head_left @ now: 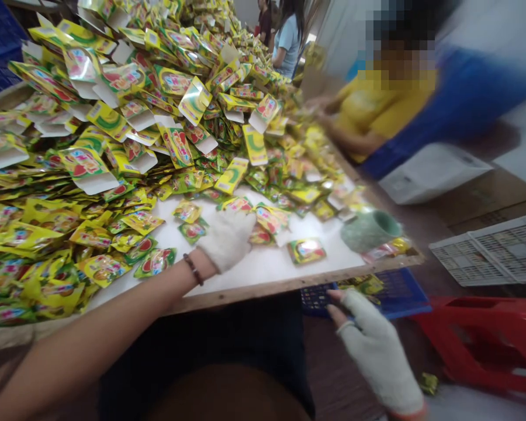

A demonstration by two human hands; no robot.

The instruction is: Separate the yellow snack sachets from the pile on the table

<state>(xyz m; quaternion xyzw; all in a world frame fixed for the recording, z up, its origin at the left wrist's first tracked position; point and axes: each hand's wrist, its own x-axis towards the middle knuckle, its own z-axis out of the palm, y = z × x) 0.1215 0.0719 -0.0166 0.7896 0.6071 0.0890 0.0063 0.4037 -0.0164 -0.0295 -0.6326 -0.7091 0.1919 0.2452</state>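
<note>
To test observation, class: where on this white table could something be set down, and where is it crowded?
Bare white tabletop shows between the gloved left hand, the pale green mug and the wooden table edge. Crowded: behind and left, where yellow sachets pile up.

1. A white tabletop [263,269] with a wooden front edge is being kept beneath everything.
2. A heap of yellow printed sachets and cards [114,117] is being borne across its left and far sides.
3. A pale green cup [370,231] is being held on its side near the front right corner.
4. A lone sachet [305,251] is being carried just left of the cup.
</note>
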